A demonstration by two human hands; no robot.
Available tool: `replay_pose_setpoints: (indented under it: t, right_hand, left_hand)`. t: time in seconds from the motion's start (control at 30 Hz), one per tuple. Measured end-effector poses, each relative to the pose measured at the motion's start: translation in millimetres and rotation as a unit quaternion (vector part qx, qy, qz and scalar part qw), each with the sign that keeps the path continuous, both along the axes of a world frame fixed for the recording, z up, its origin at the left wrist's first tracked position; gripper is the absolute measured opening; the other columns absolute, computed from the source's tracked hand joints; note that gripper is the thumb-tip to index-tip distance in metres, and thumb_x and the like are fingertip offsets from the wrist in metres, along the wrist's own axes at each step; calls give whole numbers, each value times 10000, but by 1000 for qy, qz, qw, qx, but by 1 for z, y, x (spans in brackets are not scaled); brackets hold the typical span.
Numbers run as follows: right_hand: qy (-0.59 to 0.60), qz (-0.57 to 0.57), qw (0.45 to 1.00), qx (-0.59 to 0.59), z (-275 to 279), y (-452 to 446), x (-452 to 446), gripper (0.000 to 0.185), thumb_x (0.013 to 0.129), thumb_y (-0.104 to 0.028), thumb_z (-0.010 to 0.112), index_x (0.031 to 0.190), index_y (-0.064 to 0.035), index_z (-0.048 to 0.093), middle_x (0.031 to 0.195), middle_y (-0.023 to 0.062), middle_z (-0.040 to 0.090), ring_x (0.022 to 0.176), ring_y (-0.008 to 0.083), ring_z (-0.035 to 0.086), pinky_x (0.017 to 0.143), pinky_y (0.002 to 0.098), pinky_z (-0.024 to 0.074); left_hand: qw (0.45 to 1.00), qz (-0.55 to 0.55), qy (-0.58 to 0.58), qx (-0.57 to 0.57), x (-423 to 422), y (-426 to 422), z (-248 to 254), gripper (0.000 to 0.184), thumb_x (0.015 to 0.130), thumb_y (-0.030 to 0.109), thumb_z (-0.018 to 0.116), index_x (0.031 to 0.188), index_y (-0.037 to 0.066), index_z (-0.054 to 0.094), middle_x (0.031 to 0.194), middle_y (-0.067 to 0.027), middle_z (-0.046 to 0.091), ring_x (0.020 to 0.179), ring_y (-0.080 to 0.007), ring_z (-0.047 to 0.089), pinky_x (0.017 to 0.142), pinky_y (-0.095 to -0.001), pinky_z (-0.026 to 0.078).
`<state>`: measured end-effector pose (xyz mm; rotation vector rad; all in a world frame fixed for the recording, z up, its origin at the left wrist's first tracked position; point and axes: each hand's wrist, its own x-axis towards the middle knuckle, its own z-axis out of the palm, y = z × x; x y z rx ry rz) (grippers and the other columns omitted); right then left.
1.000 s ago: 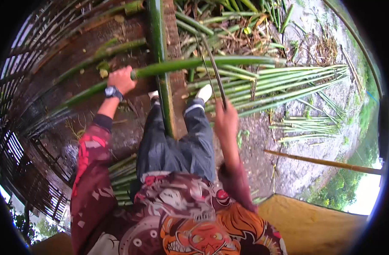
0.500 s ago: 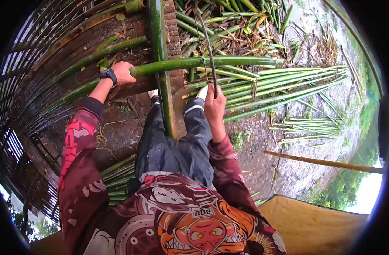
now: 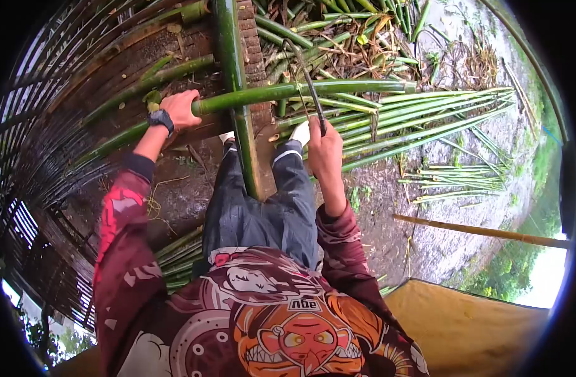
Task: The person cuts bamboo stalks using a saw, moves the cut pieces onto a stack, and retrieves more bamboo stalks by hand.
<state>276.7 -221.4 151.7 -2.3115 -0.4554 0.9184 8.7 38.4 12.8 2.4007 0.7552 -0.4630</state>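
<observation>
A thick green bamboo pole (image 3: 256, 94) lies crosswise over another bamboo pole (image 3: 231, 56) that runs up the view from between my knees. My left hand (image 3: 179, 109), with a black watch on the wrist, is closed around the crosswise pole left of the crossing. In my right hand (image 3: 326, 148) is the handle of a bow saw (image 3: 310, 80) with a dark curved frame. The saw's thin blade meets the pole right of the crossing, where a pale mark shows on the green skin.
Long cut bamboo poles (image 3: 432, 110) lie to the right, with shorter pieces (image 3: 454, 182) beyond them. Cut bamboo and dry leaves (image 3: 338, 53) are heaped at the top. Bamboo slats (image 3: 43, 100) stand at the left. A tan tarp (image 3: 458, 320) hangs at lower right.
My right hand has drawn the bow saw back towards me and slightly right, bringing the far end of its frame into view. My left hand stays on the bamboo pole.
</observation>
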Motion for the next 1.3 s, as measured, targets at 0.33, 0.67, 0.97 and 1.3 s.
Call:
replay_pose_setpoints:
  t: [0.33, 0.67, 0.97, 1.3]
  right_hand:
    - [-36, -21, 990, 132, -71, -41, -21, 288, 1048, -249, 576, 900, -8, 634, 618, 190, 554, 521, 339, 538, 525, 405, 425]
    - [26, -35, 998, -50, 92, -71, -27, 350, 1057, -296, 556, 952, 21, 660, 598, 87, 449, 573, 139, 440, 526, 356, 376]
    - [-116, 125, 974, -149, -56, -92, 3, 288, 1050, -214, 503, 1040, 12, 681, 926, 236, 684, 764, 425, 668, 639, 537, 508]
    - [-156, 123, 971, -130, 66, -188, -60, 329, 989, -322, 658, 851, -30, 597, 678, 203, 616, 646, 425, 623, 594, 492, 466]
  left_hand:
    - [995, 12, 60, 81, -8, 0, -10, 389, 810, 407, 768, 999, 88, 651, 964, -144, 744, 881, -363, 727, 771, -493, 587]
    - [993, 33, 87, 76, -8, -6, -4, 424, 836, 446, 754, 1033, 87, 645, 1012, -162, 751, 936, -374, 726, 805, -511, 582]
    - [993, 19, 75, 94, -12, 1, -17, 588, 793, 532, 782, 1178, 106, 654, 1072, -135, 748, 981, -347, 723, 810, -499, 582]
    - [876, 374, -142, 268, -73, -103, 33, 637, 807, 525, 809, 1217, 77, 620, 1329, -154, 553, 1323, -377, 453, 1127, -546, 353]
